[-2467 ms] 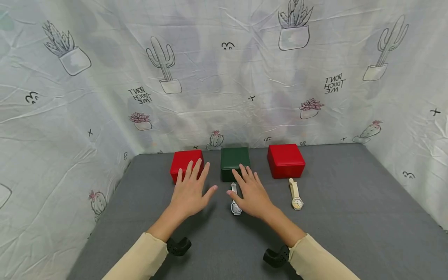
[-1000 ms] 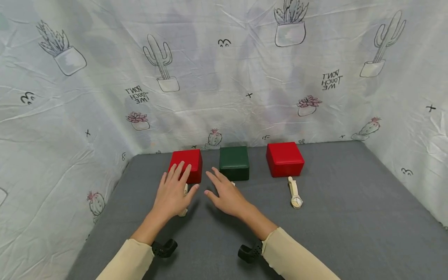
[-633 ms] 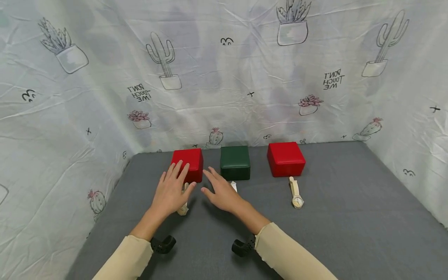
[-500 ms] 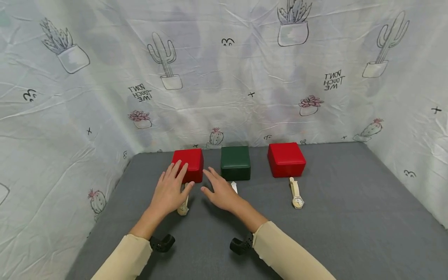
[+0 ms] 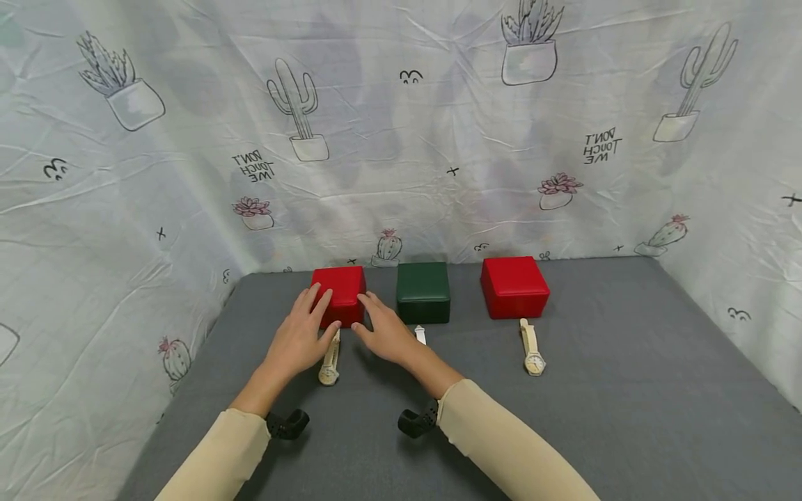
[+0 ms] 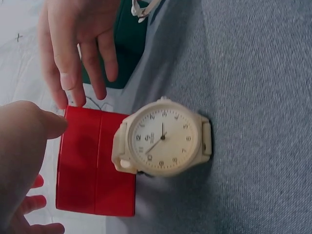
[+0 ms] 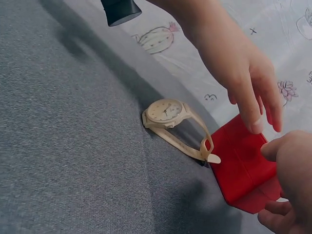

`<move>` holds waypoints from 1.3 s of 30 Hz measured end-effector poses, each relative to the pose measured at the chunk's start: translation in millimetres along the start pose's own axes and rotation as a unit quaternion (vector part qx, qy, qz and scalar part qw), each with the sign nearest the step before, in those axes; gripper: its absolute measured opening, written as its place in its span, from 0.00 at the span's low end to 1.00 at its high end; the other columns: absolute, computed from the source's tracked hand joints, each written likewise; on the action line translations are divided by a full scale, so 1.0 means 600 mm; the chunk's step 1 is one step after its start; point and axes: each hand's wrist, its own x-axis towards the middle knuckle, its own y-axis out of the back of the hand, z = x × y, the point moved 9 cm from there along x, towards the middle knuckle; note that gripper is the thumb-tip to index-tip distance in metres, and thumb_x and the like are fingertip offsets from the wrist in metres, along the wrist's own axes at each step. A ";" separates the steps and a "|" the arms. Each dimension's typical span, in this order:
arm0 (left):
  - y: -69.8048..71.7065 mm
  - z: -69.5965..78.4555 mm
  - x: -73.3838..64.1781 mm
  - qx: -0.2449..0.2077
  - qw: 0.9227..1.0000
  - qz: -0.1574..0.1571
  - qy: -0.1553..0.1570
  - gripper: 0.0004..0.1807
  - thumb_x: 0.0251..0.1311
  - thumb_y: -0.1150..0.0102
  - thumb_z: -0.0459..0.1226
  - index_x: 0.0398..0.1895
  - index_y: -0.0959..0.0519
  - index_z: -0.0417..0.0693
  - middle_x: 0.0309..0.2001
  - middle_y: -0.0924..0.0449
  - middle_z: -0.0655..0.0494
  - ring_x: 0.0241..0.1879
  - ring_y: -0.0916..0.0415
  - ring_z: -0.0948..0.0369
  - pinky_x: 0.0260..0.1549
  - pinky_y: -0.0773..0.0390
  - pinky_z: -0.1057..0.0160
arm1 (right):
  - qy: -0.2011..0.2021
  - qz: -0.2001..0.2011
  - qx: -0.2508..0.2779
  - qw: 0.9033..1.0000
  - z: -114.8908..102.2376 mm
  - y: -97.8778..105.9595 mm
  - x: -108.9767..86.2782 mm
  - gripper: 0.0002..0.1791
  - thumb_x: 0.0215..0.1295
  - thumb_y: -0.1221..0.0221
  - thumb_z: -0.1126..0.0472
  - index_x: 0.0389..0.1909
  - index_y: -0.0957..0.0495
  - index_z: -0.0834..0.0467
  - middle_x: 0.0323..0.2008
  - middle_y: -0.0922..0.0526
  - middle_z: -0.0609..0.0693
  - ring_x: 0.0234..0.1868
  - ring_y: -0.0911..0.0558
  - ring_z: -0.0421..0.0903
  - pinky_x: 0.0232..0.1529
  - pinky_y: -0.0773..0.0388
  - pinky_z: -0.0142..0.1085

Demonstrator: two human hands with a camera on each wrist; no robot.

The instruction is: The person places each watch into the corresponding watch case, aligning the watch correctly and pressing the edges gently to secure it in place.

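Note:
Both hands flank the left red box [image 5: 346, 280], at its front corners. My left hand [image 5: 299, 339] has loosely extended fingers at the box's left side, and my right hand [image 5: 388, 335] reaches toward its right side. Whether fingertips touch the box I cannot tell; neither hand grips anything. In front of this box lies a cream wristwatch [image 5: 329, 365], its dial [image 6: 163, 139] facing up in the left wrist view. The right wrist view shows its strap [image 7: 178, 142] looped toward the red box [image 7: 239, 168]. A white watch [image 5: 420, 335] is mostly hidden behind my right hand.
A green box [image 5: 423, 292] stands to the right of the hands, with a second red box [image 5: 515, 287] farther right. Another cream watch [image 5: 532, 355] lies before that one. A patterned curtain [image 5: 401, 139] rises behind the grey table [image 5: 601, 403].
Both hands have moved left, from the left red and green boxes to the two sides of the left red box. The cream watch there now shows more fully. Boxes stay put.

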 end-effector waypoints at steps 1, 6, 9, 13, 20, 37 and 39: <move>0.000 -0.002 0.001 -0.001 1.000 0.001 -0.001 0.40 0.58 0.37 0.45 0.72 0.40 0.41 0.73 0.46 0.37 0.71 0.46 0.38 0.58 0.31 0.37 | 0.000 0.001 0.002 1.000 0.001 -0.001 0.003 0.35 0.71 0.47 0.52 0.75 0.46 0.56 0.75 0.46 0.57 0.73 0.38 0.55 0.69 0.35 0.50; -0.004 -0.015 0.009 -0.015 1.000 -0.001 -0.006 0.39 0.59 0.38 0.44 0.72 0.40 0.40 0.74 0.47 0.37 0.71 0.46 0.39 0.59 0.30 0.39 | 0.000 0.011 0.014 1.000 0.005 -0.003 0.018 0.36 0.71 0.47 0.53 0.75 0.48 0.57 0.75 0.45 0.58 0.74 0.39 0.53 0.70 0.36 0.49; -0.005 -0.023 0.013 -0.036 0.999 -0.004 -0.009 0.39 0.60 0.39 0.42 0.72 0.41 0.39 0.74 0.48 0.36 0.71 0.47 0.39 0.60 0.31 0.39 | -0.003 0.019 0.030 0.999 0.008 -0.003 0.026 0.36 0.71 0.46 0.53 0.75 0.49 0.57 0.75 0.44 0.56 0.74 0.38 0.51 0.70 0.36 0.47; -0.011 -0.036 0.019 -0.057 0.998 -0.009 -0.010 0.39 0.62 0.40 0.42 0.73 0.43 0.40 0.74 0.50 0.37 0.71 0.47 0.40 0.62 0.33 0.39 | -0.013 0.026 0.048 0.998 0.012 -0.005 0.038 0.37 0.70 0.45 0.54 0.75 0.49 0.57 0.74 0.42 0.52 0.73 0.38 0.48 0.70 0.36 0.45; -0.027 -0.061 0.029 -0.097 0.995 -0.022 0.014 0.42 0.62 0.41 0.40 0.76 0.50 0.41 0.76 0.56 0.38 0.69 0.43 0.38 0.60 0.31 0.38 | -0.028 0.037 0.063 0.997 0.018 -0.011 0.056 0.40 0.69 0.43 0.56 0.75 0.52 0.59 0.74 0.40 0.54 0.72 0.35 0.49 0.69 0.34 0.45; -0.051 -0.111 0.040 -0.192 0.978 0.001 0.087 0.43 0.63 0.40 0.37 0.74 0.52 0.35 0.58 0.26 0.32 0.41 0.21 0.46 0.43 0.21 0.48 | -0.057 0.097 0.145 0.983 0.040 -0.028 0.080 0.39 0.64 0.39 0.61 0.73 0.46 0.60 0.63 0.26 0.59 0.60 0.23 0.52 0.59 0.23 0.44; -0.055 -0.114 0.043 -0.206 0.974 -0.007 0.093 0.42 0.64 0.40 0.38 0.74 0.52 0.36 0.62 0.29 0.33 0.46 0.20 0.44 0.46 0.19 0.47 | -0.058 0.102 0.145 0.982 0.041 -0.028 0.081 0.39 0.64 0.38 0.60 0.72 0.45 0.60 0.63 0.25 0.58 0.60 0.23 0.52 0.59 0.24 0.44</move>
